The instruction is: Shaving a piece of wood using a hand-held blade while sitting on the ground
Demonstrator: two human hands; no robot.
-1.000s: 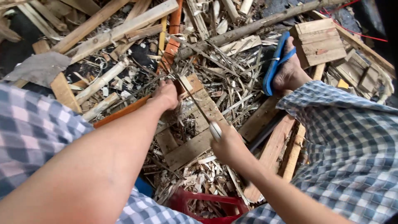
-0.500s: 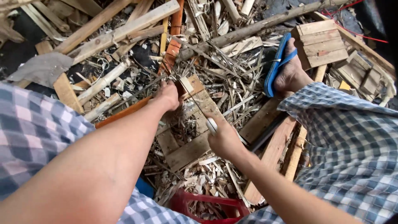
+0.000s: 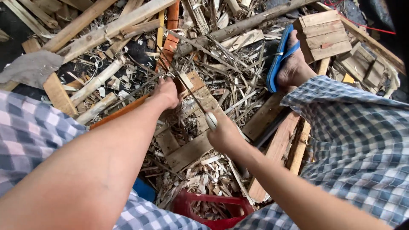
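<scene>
Nearest, a red plastic crate point(image 3: 213, 206) sits at the person's knees. Above it the right hand point(image 3: 223, 134) is clenched round the pale handle of a knife point(image 3: 200, 106), whose thin blade slants up towards the left hand point(image 3: 166, 91). That hand's fingers pinch a thin strip point(image 3: 142, 87) just above a worn wooden block point(image 3: 196, 127). The strip looks light, stiff and splintery — best held near its end, clear of the edge. Farther off lie scrap planks point(image 3: 115, 25), a foot in a blue sandal point(image 3: 279, 59) and a slatted wooden box point(image 3: 326, 36) — no labels or signs show.
</scene>
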